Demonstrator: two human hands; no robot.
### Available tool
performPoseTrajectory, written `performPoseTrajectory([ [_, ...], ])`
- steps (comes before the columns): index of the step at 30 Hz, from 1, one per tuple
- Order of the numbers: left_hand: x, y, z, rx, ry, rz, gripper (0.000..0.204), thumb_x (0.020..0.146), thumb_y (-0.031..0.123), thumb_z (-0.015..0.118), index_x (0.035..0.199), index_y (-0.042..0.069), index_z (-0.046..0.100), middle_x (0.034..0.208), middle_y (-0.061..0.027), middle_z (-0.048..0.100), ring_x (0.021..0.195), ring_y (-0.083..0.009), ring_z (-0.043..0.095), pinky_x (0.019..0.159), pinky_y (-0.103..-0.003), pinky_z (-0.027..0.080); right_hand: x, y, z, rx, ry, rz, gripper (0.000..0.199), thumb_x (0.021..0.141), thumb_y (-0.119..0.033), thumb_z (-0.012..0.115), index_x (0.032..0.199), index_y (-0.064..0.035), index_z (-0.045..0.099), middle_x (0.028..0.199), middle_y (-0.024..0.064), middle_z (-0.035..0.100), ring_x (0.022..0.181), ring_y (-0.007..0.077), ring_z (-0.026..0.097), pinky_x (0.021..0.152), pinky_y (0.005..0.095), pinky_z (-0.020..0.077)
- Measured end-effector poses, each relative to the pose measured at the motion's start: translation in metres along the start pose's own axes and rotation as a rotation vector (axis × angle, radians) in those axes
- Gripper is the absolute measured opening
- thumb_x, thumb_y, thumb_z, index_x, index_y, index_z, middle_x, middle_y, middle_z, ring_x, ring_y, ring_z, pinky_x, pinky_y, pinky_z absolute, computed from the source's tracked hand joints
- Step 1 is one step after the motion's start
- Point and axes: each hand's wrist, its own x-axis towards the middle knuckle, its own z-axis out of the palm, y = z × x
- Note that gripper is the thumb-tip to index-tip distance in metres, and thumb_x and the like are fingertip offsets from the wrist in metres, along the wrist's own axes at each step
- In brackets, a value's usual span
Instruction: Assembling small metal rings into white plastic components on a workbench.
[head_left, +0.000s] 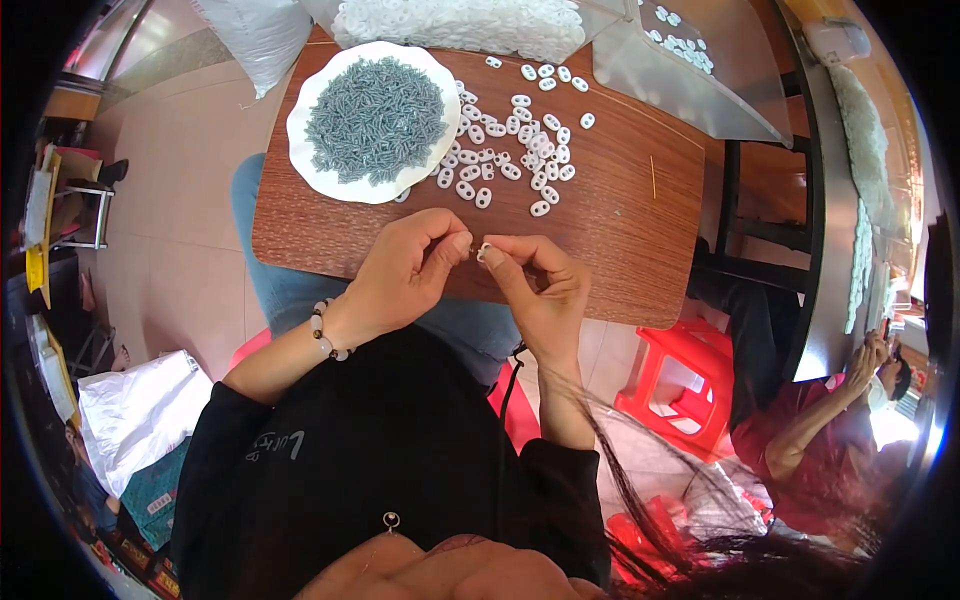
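Note:
Both of my hands meet over the near edge of the brown wooden table. My right hand pinches a small white oval piece between thumb and forefinger. Close beside it, my left hand is closed in a pinch, thumb against forefinger. A tiny dark tip shows at its fingertips, too small to name. Beyond the hands lie several loose white oval pieces, each with two holes. A white wavy-rimmed plate at the left holds a heap of small grey-blue rod-shaped pieces.
Clear bins of white pieces stand along the far edge. A thin tan stick lies at the table's right. A red plastic stool stands to the right, near another person at a side table. White sacks rest at the left.

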Motion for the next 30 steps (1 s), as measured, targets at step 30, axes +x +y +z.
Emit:
performPoseTrajectory([
  [30, -0.0037, 0.0002, 0.0015, 0.103, -0.005, 0.068, 0.008, 0.092, 0.003, 0.055, 0.087, -0.003, 0.054, 0.074, -0.0099, 0.051, 0.067, -0.0188, 0.050, 0.062, -0.028, 0.042, -0.0097, 0.0078, 0.0042, -0.178, 0.010, -0.047, 0.011, 0.084, 0.003, 0.067, 0.095, 0.0040, 0.069, 0.082, 0.0034, 0.067, 0.073, 0.0055, 0.059, 0.066, 0.0188, 0.0481],
])
